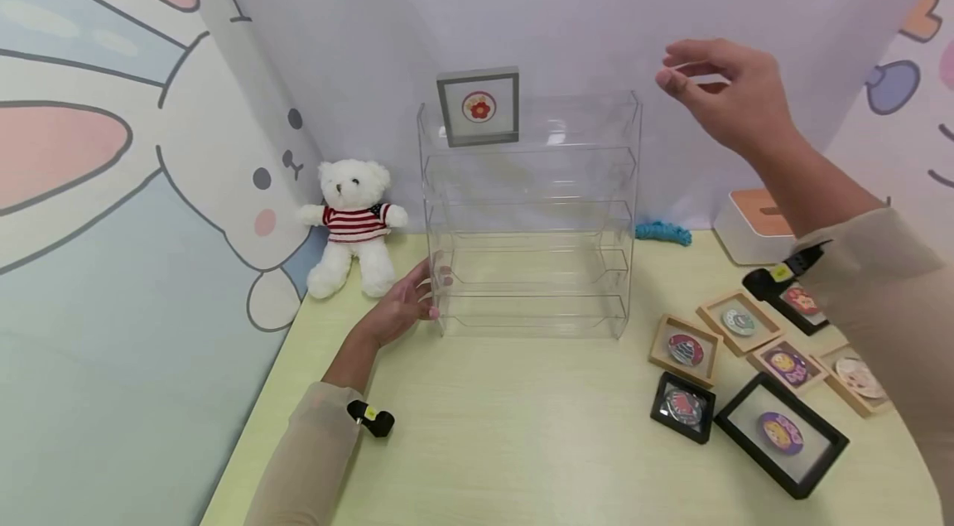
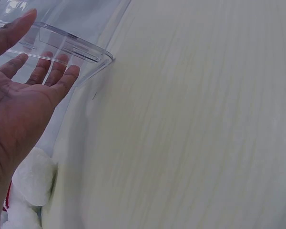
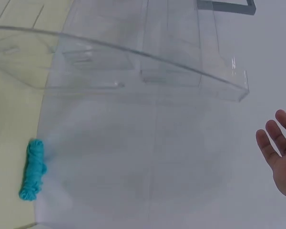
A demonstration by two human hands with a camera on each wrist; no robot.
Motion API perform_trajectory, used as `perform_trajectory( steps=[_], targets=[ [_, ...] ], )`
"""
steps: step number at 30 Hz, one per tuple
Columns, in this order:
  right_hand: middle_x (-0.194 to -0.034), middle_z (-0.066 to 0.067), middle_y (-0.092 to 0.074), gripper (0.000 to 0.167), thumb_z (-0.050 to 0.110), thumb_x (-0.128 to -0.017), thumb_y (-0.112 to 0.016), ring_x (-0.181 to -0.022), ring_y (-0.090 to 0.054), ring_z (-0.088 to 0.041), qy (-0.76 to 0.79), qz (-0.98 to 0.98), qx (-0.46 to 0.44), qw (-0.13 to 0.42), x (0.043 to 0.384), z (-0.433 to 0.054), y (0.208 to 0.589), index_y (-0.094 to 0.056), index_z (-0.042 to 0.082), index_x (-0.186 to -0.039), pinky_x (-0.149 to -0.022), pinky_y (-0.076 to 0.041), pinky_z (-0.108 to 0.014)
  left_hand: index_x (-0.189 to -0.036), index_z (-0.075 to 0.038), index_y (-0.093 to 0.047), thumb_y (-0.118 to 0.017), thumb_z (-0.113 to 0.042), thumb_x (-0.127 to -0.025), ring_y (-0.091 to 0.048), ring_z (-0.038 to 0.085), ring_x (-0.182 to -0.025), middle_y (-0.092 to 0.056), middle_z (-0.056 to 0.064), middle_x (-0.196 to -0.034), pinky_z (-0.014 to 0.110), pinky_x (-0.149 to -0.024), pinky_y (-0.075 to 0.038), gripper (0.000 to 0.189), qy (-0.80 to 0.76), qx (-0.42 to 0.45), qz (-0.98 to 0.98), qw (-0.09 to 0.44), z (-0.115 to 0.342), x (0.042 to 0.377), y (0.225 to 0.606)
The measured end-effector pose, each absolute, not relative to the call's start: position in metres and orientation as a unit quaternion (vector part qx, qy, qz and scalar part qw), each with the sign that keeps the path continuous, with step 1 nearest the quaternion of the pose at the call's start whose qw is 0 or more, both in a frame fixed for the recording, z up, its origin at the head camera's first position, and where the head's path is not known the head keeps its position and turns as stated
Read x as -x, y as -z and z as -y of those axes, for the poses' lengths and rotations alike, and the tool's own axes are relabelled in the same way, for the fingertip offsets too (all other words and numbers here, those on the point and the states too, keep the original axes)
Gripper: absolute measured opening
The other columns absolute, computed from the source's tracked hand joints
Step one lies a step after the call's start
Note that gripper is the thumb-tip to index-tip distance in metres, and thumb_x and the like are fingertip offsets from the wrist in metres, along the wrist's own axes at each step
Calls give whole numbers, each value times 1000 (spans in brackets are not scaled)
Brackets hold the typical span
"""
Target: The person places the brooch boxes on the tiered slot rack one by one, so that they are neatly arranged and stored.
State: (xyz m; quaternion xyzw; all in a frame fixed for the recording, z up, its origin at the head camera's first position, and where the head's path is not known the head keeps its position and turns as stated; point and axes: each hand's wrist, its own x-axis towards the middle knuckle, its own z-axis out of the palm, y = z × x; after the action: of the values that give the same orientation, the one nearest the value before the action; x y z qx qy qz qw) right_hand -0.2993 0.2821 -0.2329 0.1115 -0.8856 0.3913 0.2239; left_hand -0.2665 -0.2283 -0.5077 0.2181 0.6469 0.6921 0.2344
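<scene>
A clear acrylic tiered rack stands at the back of the table. On its top tier, toward the left, a grey square frame with a red flower badge leans back. My left hand is at the rack's lower left side, its fingers spread and loosely bent, fingertips right at the clear side panel. Up in the air to the right of the rack's top is my right hand, holding nothing; the right wrist view shows its relaxed fingers apart from the rack.
Left of the rack sits a white teddy bear in a striped shirt. Several framed badges lie at right, among them a large black frame and a wooden frame. Behind them are a blue yarn bundle and a tissue box.
</scene>
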Motion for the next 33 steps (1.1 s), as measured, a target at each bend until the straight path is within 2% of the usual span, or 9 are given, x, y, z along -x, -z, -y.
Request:
perform_trajectory(
  steps=[8, 14, 20, 22, 24, 27, 30, 32, 33],
  targets=[
    [-129, 31, -63, 52, 47, -107, -70, -106, -54, 21, -370, 906, -72, 192, 279, -345, 261, -65, 29, -156, -95, -46, 0, -179, -13, -2, -59, 15, -97, -24, 49, -161, -22, 28, -176, 36, -107, -53, 103, -689, -217, -651, 233, 232, 266, 507],
    [-147, 10, -65, 60, 53, -107, -68, -97, -47, 23, -330, 931, -22, 155, 262, -382, 293, -63, 23, -158, -74, -41, 4, -179, -14, -2, -60, 14, -97, -24, 47, -161, -22, 26, -176, 37, -111, -51, 105, -690, -214, -652, 232, 234, 266, 509],
    [-153, 0, -67, 65, 54, -108, -65, -91, -41, 27, -291, 945, 5, 148, 243, -410, 329, -61, 12, -158, -70, -35, 4, -179, -11, -2, -60, 14, -96, -24, 47, -162, -21, 26, -177, 37, -108, -53, 104, -689, -215, -653, 230, 235, 266, 511],
    [-156, -9, -67, 64, 51, -110, -63, -105, -62, 10, -282, 949, 4, 140, 235, -418, 340, -60, 9, -158, -69, -32, 4, -179, -11, -3, -60, 14, -97, -25, 45, -162, -20, 26, -178, 37, -108, -53, 103, -689, -215, -653, 230, 235, 266, 510],
    [-158, -27, -61, 63, 49, -112, -61, -118, -71, -21, -270, 954, 4, 128, 227, -424, 350, -59, 5, -157, -67, -31, 2, -179, -12, -3, -61, 13, -97, -26, 43, -162, -19, 25, -178, 36, -109, -53, 104, -689, -215, -653, 231, 234, 266, 510],
    [-155, -39, -55, 62, 46, -113, -60, -125, -57, -65, -252, 962, 1, 107, 215, -433, 364, -58, 1, -157, -65, -32, -5, -179, -13, -3, -62, 12, -97, -25, 43, -163, -18, 25, -179, 35, -110, -52, 104, -690, -213, -652, 232, 234, 265, 509],
    [-150, -41, -56, 61, 43, -113, -62, -123, -58, -68, -240, 966, 2, 92, 203, -441, 377, -58, -1, -155, -67, -49, -20, -179, -14, -4, -63, 12, -96, -24, 45, -163, -19, 25, -179, 35, -111, -52, 105, -690, -210, -652, 233, 234, 264, 508],
    [-145, -41, -58, 59, 40, -112, -64, -121, -59, -68, -233, 968, -3, 89, 194, -445, 386, -60, -2, -152, -65, -51, -23, -180, -16, -4, -63, 12, -96, -23, 47, -163, -20, 25, -178, 36, -111, -52, 106, -689, -210, -653, 235, 234, 264, 507],
    [-141, -41, -61, 57, 38, -112, -65, -116, -70, -53, -229, 969, -7, 91, 190, -447, 391, -61, -3, -150, -66, -52, -22, -180, -17, -4, -62, 13, -96, -22, 47, -163, -20, 24, -178, 36, -111, -51, 106, -689, -209, -653, 236, 234, 264, 507]
  ],
)
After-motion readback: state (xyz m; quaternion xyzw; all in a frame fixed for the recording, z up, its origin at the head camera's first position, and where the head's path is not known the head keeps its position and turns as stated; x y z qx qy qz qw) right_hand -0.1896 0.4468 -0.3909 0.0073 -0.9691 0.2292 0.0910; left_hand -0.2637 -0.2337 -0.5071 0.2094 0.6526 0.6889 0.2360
